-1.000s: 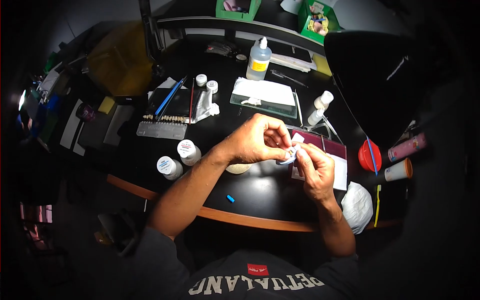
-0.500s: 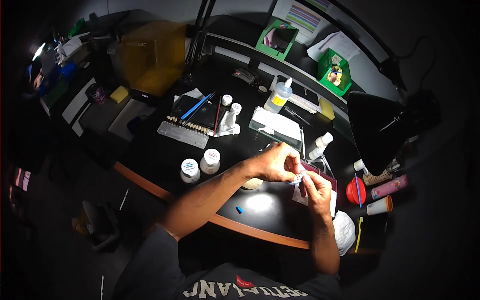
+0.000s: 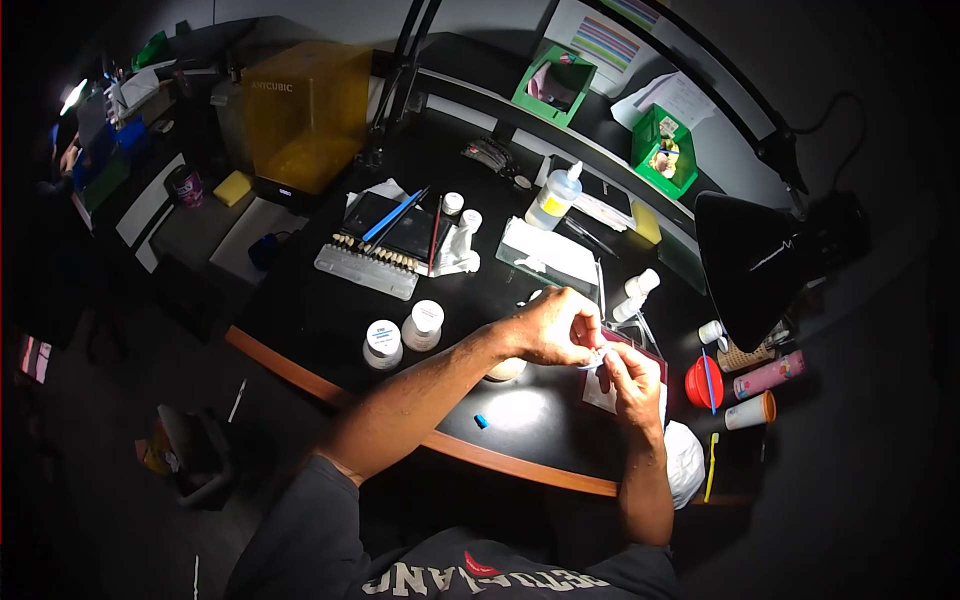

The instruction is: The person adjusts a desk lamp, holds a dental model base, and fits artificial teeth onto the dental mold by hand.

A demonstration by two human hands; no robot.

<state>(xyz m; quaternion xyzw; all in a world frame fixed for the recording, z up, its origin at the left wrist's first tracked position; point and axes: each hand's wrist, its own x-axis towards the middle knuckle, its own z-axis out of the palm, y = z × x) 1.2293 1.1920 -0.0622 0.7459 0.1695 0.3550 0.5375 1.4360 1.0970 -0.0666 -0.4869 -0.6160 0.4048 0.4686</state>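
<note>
My left hand (image 3: 553, 328) and my right hand (image 3: 632, 380) meet over the desk's front part, fingertips together. Between them is a small whitish piece (image 3: 596, 358) with a bluish edge, pinched from both sides; its exact shape is too small to tell. Beneath my left wrist a round pale object (image 3: 505, 369) shows in part. Under my right hand lies a dark red-edged case (image 3: 597, 393), partly covered. A small blue piece (image 3: 481, 421) rests on the desk in front of my left forearm, beside a bright patch of light.
Two white-lidded jars (image 3: 382, 345) stand left of my forearm. Behind are a tooth-shade tray (image 3: 367, 269), a glass slab (image 3: 550, 252) and a squeeze bottle (image 3: 554, 197). At right are a black lamp (image 3: 745, 265), a red bowl (image 3: 704, 382) and a cup (image 3: 750, 411).
The view has shifted slightly, so the bowl and cup at right appear a little further left. My hands keep nearly the same pose around the small piece.
</note>
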